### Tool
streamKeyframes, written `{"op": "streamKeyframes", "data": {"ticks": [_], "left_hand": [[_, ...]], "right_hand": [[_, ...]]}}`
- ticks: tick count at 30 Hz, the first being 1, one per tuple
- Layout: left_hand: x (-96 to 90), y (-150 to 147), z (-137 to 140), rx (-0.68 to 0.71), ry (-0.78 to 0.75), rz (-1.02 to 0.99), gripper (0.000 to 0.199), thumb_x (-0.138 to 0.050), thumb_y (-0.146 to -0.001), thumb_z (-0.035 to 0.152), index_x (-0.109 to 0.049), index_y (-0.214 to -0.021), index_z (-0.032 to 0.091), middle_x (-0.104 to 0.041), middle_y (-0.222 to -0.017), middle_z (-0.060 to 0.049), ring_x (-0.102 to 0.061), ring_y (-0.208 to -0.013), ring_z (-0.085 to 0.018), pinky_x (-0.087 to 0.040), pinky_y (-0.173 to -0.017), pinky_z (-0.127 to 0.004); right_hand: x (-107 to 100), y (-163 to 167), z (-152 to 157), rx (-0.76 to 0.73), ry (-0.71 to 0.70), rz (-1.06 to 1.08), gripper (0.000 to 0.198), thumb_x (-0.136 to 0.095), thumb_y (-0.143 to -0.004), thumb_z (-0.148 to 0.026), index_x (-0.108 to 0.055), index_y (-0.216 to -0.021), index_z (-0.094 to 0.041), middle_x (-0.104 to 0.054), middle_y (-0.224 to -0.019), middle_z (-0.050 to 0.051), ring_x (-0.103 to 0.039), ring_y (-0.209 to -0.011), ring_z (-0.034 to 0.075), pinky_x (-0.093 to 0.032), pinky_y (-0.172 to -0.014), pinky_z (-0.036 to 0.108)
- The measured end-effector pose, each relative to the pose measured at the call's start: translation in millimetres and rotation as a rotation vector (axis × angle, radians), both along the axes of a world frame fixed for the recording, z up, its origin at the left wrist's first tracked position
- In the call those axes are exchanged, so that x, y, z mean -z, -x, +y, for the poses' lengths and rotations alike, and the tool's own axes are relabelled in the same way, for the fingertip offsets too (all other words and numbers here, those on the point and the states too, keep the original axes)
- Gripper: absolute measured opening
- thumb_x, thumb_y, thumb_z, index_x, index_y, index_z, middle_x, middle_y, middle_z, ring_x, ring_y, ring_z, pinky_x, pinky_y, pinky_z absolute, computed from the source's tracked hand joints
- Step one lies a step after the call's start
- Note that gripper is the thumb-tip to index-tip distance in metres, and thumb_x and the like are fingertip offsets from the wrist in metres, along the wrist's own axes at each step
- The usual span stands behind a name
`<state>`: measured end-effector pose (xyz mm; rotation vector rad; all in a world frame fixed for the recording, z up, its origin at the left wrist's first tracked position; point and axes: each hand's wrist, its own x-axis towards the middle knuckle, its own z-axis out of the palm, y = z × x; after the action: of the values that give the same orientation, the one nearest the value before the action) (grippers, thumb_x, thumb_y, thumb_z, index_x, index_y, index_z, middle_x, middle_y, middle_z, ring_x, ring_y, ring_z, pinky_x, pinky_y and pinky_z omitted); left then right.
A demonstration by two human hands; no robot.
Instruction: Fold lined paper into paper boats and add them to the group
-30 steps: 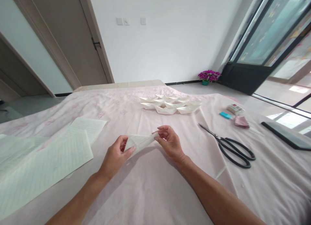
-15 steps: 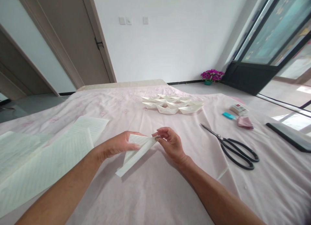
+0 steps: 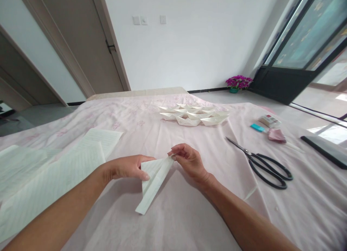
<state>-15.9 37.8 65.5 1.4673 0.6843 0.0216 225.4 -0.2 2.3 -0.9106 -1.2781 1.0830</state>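
Note:
A folded sheet of lined paper [image 3: 157, 180], triangular with a long strip along its lower edge, is held between both hands above the pink cloth. My left hand [image 3: 131, 168] grips its left side, thumb on top and the other fingers hidden beneath. The thumb and fingertips of my right hand [image 3: 189, 160] pinch its upper right corner. Beyond the hands, several folded paper boats [image 3: 193, 115] sit close together in rows on the cloth.
Lined paper sheets [image 3: 67, 178] lie on the left. On the right are black-handled scissors [image 3: 265, 166], partly spread, a blue item [image 3: 257, 127], a small box [image 3: 269, 120], a pink bundle [image 3: 276, 135] and a dark-edged flat object [image 3: 325, 150]. The pink cloth [image 3: 162, 229] has wrinkles.
The folded paper has turned, its lower tip swinging down and slightly right. My left hand has shifted a little down and left on it. My right hand keeps its pinch at the corner.

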Motion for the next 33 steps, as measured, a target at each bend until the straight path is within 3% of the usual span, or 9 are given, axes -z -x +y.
{"op": "streamKeyframes", "data": {"ticks": [8, 13, 18, 20, 22, 24, 28, 33], "left_hand": [[-4.2, -10, 27, 0.267, -0.047, 0.211, 0.036, -0.081, -0.06, 0.038, -0.073, -0.091, 0.02, -0.072, -0.082, 0.0, -0.062, -0.075, -0.021, -0.049, -0.072, -0.029], [-21.0, -21, 32, 0.346, -0.278, 0.388, 0.031, -0.082, -0.054, 0.034, -0.073, -0.081, 0.023, -0.074, -0.077, 0.002, -0.064, -0.071, -0.022, -0.048, -0.066, -0.028], [-36.4, -26, 28, 0.284, -0.706, 0.623, 0.032, -0.078, -0.055, 0.034, -0.074, -0.086, 0.026, -0.073, -0.082, 0.0, -0.064, -0.075, -0.023, -0.043, -0.064, -0.026], [-32.3, -30, 23, 0.262, -0.783, 0.602, 0.033, -0.073, -0.062, 0.036, -0.073, -0.094, 0.026, -0.073, -0.09, -0.002, -0.064, -0.082, -0.023, -0.042, -0.067, -0.026], [-21.3, -36, 17, 0.133, -0.828, 0.542, 0.036, -0.067, -0.067, 0.034, -0.071, -0.102, 0.025, -0.072, -0.092, -0.002, -0.063, -0.085, -0.022, -0.041, -0.069, -0.026], [-6.3, -42, 10, -0.031, -0.741, 0.393, 0.032, -0.061, -0.073, 0.034, -0.07, -0.101, 0.021, -0.069, -0.084, -0.001, -0.061, -0.078, -0.019, -0.041, -0.067, -0.025], [22.0, -51, -3, -0.179, -0.457, 0.095, 0.029, -0.056, -0.078, 0.044, -0.062, -0.077, 0.015, -0.059, -0.071, 0.002, -0.053, -0.065, -0.014, -0.038, -0.059, -0.022], [40.8, -52, -13, -0.343, -0.418, 0.094, 0.03, -0.056, -0.078, 0.044, -0.059, -0.07, 0.015, -0.053, -0.064, 0.003, -0.049, -0.062, -0.013, -0.034, -0.054, -0.021]], "right_hand": [[3, -1, 2, -0.009, -0.023, -0.031, 0.025, -0.065, -0.074, -0.014, -0.065, -0.098, -0.023, -0.076, -0.09, 0.002, -0.071, -0.083, 0.018, -0.056, -0.08, 0.036], [6, -4, 4, -0.004, -0.014, -0.051, 0.026, -0.067, -0.075, -0.016, -0.066, -0.1, -0.023, -0.076, -0.091, 0.002, -0.071, -0.083, 0.019, -0.055, -0.08, 0.035], [8, -5, 5, -0.006, -0.027, -0.102, 0.027, -0.066, -0.076, -0.016, -0.066, -0.102, -0.023, -0.076, -0.091, 0.002, -0.071, -0.084, 0.018, -0.055, -0.081, 0.034], [8, -4, 5, -0.006, -0.033, -0.11, 0.028, -0.066, -0.076, -0.016, -0.066, -0.103, -0.022, -0.076, -0.092, 0.002, -0.071, -0.084, 0.018, -0.055, -0.081, 0.034], [9, -3, 6, -0.009, -0.03, -0.114, 0.028, -0.066, -0.075, -0.015, -0.066, -0.102, -0.022, -0.076, -0.092, 0.002, -0.071, -0.084, 0.018, -0.055, -0.08, 0.034], [9, -3, 6, -0.016, -0.019, -0.106, 0.027, -0.066, -0.075, -0.016, -0.066, -0.102, -0.022, -0.076, -0.091, 0.002, -0.071, -0.084, 0.018, -0.055, -0.079, 0.033], [9, -1, 4, -0.026, 0.021, -0.063, 0.026, -0.068, -0.074, -0.019, -0.066, -0.1, -0.022, -0.076, -0.092, 0.003, -0.071, -0.084, 0.019, -0.055, -0.08, 0.034], [11, -4, 6, 0.031, 0.029, -0.148, 0.025, -0.07, -0.073, -0.02, -0.069, -0.099, -0.022, -0.074, -0.098, 0.004, -0.069, -0.088, 0.019, -0.053, -0.081, 0.034]]}}
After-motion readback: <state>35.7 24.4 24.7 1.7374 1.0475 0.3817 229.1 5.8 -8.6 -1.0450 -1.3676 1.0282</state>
